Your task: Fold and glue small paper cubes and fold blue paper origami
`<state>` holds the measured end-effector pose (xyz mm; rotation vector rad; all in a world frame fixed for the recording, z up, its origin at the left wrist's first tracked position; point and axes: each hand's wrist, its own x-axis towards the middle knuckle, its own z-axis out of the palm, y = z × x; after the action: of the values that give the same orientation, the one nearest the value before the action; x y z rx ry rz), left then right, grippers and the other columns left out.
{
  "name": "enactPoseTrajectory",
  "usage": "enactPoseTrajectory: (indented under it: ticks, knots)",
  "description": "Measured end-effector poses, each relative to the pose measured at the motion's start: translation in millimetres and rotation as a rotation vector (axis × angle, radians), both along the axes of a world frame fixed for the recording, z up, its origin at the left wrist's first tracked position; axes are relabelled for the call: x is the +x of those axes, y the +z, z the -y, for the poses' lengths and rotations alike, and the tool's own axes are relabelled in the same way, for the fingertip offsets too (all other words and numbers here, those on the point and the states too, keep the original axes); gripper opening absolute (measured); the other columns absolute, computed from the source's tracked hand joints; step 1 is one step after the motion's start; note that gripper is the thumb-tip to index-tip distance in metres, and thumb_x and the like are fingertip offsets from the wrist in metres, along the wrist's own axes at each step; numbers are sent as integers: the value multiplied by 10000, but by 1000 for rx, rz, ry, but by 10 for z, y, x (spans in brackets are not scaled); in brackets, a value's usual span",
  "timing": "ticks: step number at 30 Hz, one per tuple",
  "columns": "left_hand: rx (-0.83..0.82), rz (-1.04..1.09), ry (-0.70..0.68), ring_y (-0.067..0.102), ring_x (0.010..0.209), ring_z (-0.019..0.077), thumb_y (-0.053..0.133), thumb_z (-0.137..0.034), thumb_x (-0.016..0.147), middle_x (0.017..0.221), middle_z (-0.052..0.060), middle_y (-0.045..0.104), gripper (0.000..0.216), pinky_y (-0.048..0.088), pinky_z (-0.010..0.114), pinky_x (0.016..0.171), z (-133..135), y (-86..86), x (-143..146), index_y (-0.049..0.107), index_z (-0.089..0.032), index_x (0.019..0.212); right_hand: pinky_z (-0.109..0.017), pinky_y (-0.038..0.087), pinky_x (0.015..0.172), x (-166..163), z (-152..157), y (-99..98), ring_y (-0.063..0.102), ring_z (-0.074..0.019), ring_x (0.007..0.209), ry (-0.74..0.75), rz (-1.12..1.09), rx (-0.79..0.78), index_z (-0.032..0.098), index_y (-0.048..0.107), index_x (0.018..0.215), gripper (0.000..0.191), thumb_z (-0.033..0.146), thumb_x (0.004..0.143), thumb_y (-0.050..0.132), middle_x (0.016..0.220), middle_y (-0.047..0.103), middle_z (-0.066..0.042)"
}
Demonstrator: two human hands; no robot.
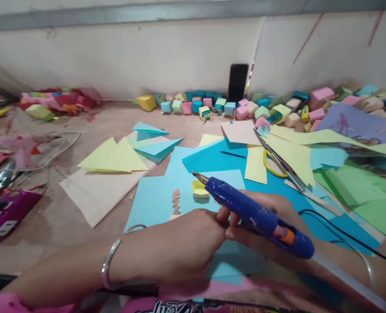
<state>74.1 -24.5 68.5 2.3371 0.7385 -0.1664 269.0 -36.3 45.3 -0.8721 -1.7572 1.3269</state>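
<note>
A blue hot glue gun (241,202) with an orange part near its back rests in my right hand (271,226), its nozzle pointing up and left. A long whitish glue stick (343,276) runs out of its rear end. My left hand (186,243) is closed, with its fingertips against those of my right hand. Whatever lies between its fingers is hidden. Just beyond my hands, a small yellow paper box (199,188) and a zigzag-folded paper strip (176,201) lie on a light blue sheet (153,195).
Yellow-handled scissors (277,167) lie on coloured paper at right, near a black cable (339,224). A pink glue gun (18,150) and purple packet (11,215) lie left. Several paper cubes (196,107) line the wall, where a phone (237,82) stands upright. Folded yellow paper (111,158) lies left of centre.
</note>
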Motion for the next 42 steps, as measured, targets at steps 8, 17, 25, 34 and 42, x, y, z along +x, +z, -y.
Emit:
enactPoseTrajectory:
  ticks: [8, 17, 25, 34, 42]
  knots:
    - [72, 138, -43, 558, 653, 132, 465, 10, 684, 763, 11, 616, 254, 488, 251, 685, -34, -108, -20, 577, -166, 829, -278, 521, 685, 10, 58, -26, 644, -156, 756, -95, 46, 175, 203, 651, 895, 129, 146, 787, 693, 820, 675, -17]
    - [396, -48, 165, 580, 885, 226, 387, 40, 813, 996, 83, 621, 468, 507, 391, 785, -40, -147, -139, 553, -176, 1194, -244, 490, 543, 100, -226, 35, 572, -125, 597, -457, 157, -114, 205, 622, 811, 128, 317, 801, 684, 733, 642, -5]
    - [637, -41, 124, 511, 922, 256, 389, -1, 884, 1046, 129, 595, 372, 502, 433, 802, -171, -291, -118, 521, -105, 1216, -266, 520, 560, 7, -144, 31, 595, -138, 602, -325, 135, -23, 214, 632, 781, 120, 319, 801, 687, 703, 653, -2]
    - [570, 88, 77, 532, 905, 194, 347, -9, 885, 981, 52, 617, 298, 495, 378, 840, -160, -385, 3, 571, -201, 923, -314, 531, 789, -2, -60, -170, 655, -179, 875, -190, 93, 297, 223, 637, 903, 94, 193, 816, 659, 924, 704, -37]
    - [746, -6, 208, 532, 861, 253, 399, -51, 913, 967, 127, 613, 347, 477, 430, 754, -238, -250, -147, 560, -121, 1212, -253, 472, 562, 78, -242, -40, 545, -115, 585, -483, 134, 72, 224, 617, 809, 50, 244, 775, 646, 703, 612, 29]
